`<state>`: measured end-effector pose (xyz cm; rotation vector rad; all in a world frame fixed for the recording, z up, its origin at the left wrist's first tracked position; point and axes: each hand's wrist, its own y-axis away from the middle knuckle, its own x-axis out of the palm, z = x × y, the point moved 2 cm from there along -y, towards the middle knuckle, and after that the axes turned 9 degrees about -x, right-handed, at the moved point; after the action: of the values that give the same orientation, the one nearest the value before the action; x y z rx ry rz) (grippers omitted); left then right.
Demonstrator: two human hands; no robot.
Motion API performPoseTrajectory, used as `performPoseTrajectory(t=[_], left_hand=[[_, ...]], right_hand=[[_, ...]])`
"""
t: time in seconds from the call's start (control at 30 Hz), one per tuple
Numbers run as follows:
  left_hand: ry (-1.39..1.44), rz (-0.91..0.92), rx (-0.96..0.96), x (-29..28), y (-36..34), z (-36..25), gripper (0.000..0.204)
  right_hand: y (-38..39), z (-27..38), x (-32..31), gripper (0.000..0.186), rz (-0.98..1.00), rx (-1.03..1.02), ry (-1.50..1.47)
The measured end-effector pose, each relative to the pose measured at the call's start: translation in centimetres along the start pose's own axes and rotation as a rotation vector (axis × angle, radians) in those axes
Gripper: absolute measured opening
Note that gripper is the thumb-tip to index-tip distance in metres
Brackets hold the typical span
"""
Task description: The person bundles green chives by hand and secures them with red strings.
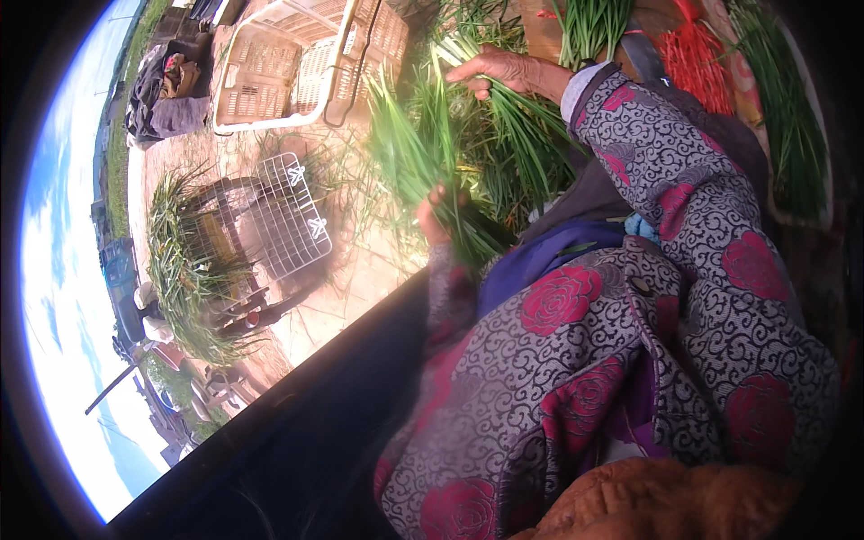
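My right hand [490, 74] is at the upper middle, fingers closed round the pale stem ends of long, thin green leaves [531, 117] that trail down to the right. My left hand [434, 216] is lower and further left, closed on a second bunch of green leaves [405, 135], which fans upward in a sunlit haze. A loose heap of greens [490, 175] lies beneath and between both hands, over a blue-purple cloth [526, 261] at my lap. Part of the left hand is hidden by leaves.
A plastic crate [270, 76], a wire cart [288, 225] with grass [189, 279] and dark cloth bundles [162, 108] are at left. A board [540, 31] at top holds bundled greens [589, 27] and red ties [688, 63]. More greens [783, 144] lie far right.
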<state>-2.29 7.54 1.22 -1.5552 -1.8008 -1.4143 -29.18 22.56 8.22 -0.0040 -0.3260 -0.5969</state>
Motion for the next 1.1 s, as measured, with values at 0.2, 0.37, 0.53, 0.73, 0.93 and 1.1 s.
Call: performPoseTrajectory(t=[0.2,0.37,0.53,0.73,0.93,1.1], left_hand=[[0.016,-0.116,0.054,2.1,0.4,0.5,0.032],[-0.048,-0.281,0.220,3.4,0.3,0.1,0.031],[-0.058,-0.077,0.135,0.2,0.0,-1.3,0.039],[-0.247,-0.211,0.152,-3.6,1.1,-2.3,0.043],[-0.374,-0.268,0.211,2.5,-0.2,-1.1,0.038],[-0.181,-0.323,0.163,4.2,-2.9,0.4,0.029]], right_hand=[[1.2,2.1,1.9,0.029,0.007,-0.049,-0.004],[1.5,2.5,1.6,0.029,0.000,-0.108,0.220],[1.7,4.1,2.0,0.025,0.067,-0.101,0.066],[0.6,6.5,-1.9,0.022,0.000,-0.287,-0.215],[2.2,2.3,2.0,0.030,-0.025,-0.092,0.351],[1.5,0.2,3.8,0.035,-0.001,-0.086,0.403]])
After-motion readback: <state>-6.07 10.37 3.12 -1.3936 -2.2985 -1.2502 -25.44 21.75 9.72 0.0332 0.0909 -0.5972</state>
